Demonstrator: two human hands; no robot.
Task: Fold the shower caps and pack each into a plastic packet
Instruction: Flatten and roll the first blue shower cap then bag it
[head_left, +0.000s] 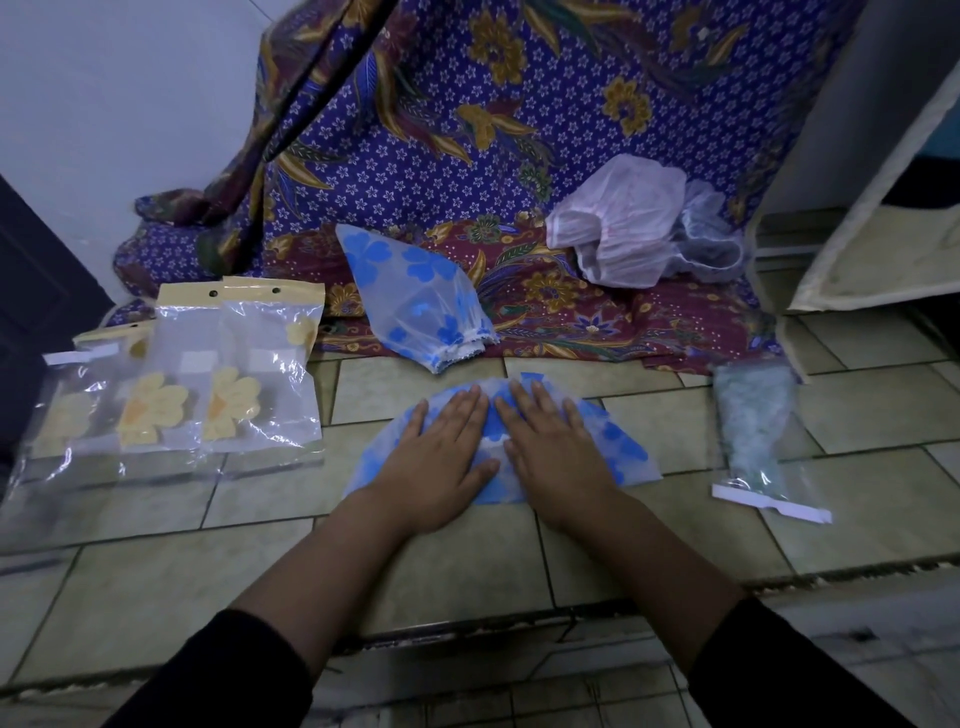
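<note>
Fold step: left hand (442, 451) & right hand (551, 446), fingers straight, flatten blue-flowered shower cap (621, 448) on tiled floor (156, 587) (half-moon). Next, prob: fold again, 1 packet.

I'm down on a tiled floor (156, 597) in what looks like a room at home. A purple flowered batik cloth (467, 130) hangs before the white wall (130, 104) and spills onto the floor's far edge. A fabric-sided cupboard (857, 234) stands right, a dark door (31, 291) left.
</note>
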